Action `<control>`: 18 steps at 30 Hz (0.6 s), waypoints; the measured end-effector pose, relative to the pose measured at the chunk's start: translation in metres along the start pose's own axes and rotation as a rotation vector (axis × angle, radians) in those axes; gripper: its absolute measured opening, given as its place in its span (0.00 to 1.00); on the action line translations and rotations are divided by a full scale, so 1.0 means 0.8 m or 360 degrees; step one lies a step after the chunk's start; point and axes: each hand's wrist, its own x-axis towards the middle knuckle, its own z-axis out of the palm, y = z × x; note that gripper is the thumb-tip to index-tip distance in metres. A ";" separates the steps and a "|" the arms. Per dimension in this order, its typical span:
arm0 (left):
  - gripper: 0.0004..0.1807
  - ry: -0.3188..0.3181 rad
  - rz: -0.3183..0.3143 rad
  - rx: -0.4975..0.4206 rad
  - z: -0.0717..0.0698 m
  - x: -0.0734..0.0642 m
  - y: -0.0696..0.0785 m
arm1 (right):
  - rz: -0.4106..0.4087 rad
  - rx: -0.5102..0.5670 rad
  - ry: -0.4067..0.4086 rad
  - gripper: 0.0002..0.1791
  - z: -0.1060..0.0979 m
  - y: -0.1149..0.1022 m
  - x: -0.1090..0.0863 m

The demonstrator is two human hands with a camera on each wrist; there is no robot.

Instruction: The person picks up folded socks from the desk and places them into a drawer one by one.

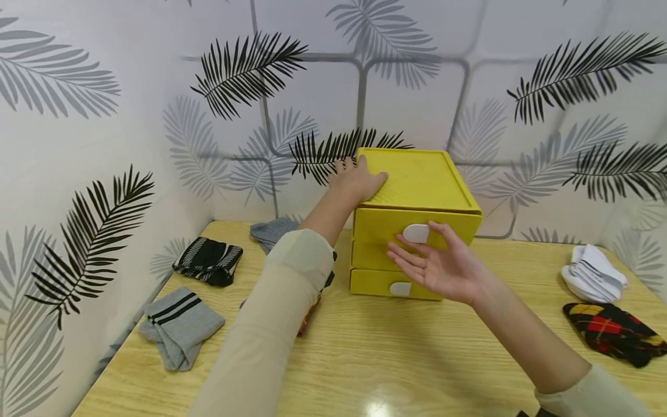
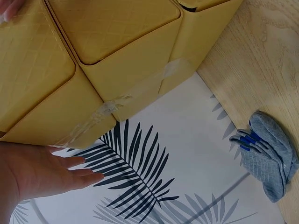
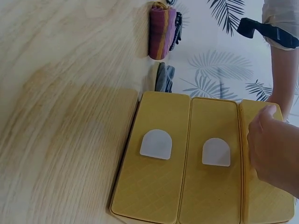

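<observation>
A small yellow chest of drawers [image 1: 417, 174] stands on the table. My left hand [image 1: 356, 180] rests at the left edge of its top, fingers spread toward the back. In the left wrist view those fingers lie straight alongside the chest's side wall [image 2: 140, 88]. My right hand [image 1: 443, 266] is at the front, palm turned up, with the thumb at the right edge of the top drawer's white tab handle [image 1: 416, 233]. Its other fingers extend loosely across the drawer fronts. Below them shows the bottom drawer's white handle [image 1: 400, 289]. The right hand hides the middle handle in the head view.
On the left lie folded socks: black-and-white [image 1: 208, 260], striped grey [image 1: 182, 324] and blue-grey [image 1: 273, 231]. A purple and orange pair [image 3: 161, 35] is mostly behind my left sleeve. White [image 1: 594, 272] and plaid socks [image 1: 615, 333] lie right. A leaf-patterned wall [image 1: 312, 87] stands behind.
</observation>
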 end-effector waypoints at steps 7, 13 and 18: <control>0.42 -0.0028 -0.0013 0.0014 -0.001 0.001 0.002 | 0.0051 -0.0045 -0.0070 0.30 -0.002 0.007 -0.017; 0.42 -0.0008 0.0028 0.0004 -0.001 0.000 0.000 | 0.0098 -0.0079 -0.0105 0.29 -0.004 0.016 -0.030; 0.38 0.0014 0.0055 0.0072 -0.004 0.001 -0.002 | 0.0131 -0.0097 -0.0143 0.29 -0.003 0.024 -0.039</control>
